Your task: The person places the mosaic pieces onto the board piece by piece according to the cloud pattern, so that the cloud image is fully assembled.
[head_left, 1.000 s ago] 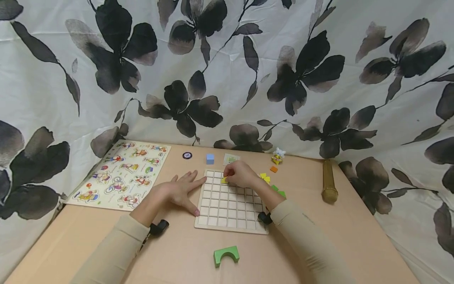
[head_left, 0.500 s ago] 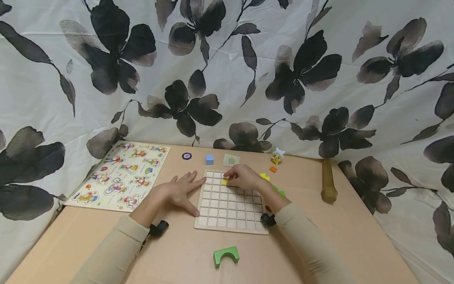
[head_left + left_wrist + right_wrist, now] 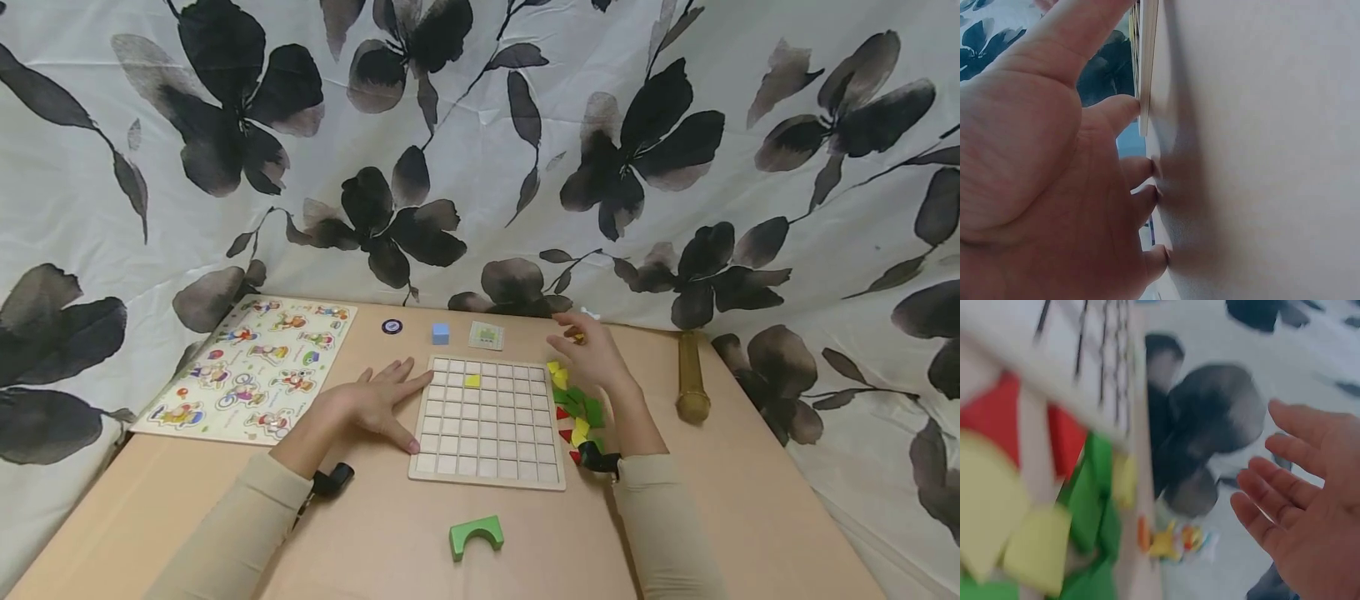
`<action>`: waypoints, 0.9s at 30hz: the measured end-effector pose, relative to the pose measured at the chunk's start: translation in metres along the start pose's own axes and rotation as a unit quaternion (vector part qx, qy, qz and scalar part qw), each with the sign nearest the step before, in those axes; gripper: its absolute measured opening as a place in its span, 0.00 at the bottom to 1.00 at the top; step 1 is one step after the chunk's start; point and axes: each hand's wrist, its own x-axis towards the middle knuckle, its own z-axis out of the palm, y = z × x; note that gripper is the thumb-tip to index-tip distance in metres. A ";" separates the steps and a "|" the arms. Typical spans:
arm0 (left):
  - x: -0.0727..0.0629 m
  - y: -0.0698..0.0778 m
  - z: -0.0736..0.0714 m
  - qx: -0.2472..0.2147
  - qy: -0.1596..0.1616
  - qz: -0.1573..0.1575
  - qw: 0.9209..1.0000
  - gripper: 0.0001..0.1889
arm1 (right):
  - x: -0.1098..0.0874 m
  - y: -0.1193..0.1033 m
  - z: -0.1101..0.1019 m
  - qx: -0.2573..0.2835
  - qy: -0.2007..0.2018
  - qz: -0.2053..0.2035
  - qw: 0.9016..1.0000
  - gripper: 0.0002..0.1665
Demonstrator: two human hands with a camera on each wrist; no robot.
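Note:
My left hand lies spread at the left edge of a white gridded board, thumb and index finger against its side. In the left wrist view its fingertips rest on the table, by the board's edge. My right hand is raised over the back right, fingers loosely extended and holding nothing in the right wrist view. One yellow square tile sits in a cell near the board's upper left. Beside the board's right edge lie green pieces, yellow pieces and red pieces, partly beneath the right forearm.
A picture board with cartoon figures lies at the left. Along the back are a dark round disc, a blue cube, a patterned card and a small yellow figurine. A brown cylinder lies right; a green arch block stands in front.
My right hand has left the yellow tile on the board and moved right, fingers unfolding, uncovering the board's right side and the coloured pieces. The left hand stays in place.

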 end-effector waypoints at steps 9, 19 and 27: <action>0.006 0.000 -0.002 0.011 0.000 -0.014 1.000 0.65 | 0.004 0.045 -0.011 -0.031 -0.050 0.111 0.992 0.31; 0.007 0.000 0.000 0.009 0.002 -0.012 1.000 0.66 | 0.009 0.062 -0.007 -0.127 -0.116 0.059 0.983 0.30; 0.005 -0.002 0.001 0.012 0.000 -0.011 1.000 0.65 | 0.003 0.059 -0.006 -0.176 -0.095 0.051 0.979 0.16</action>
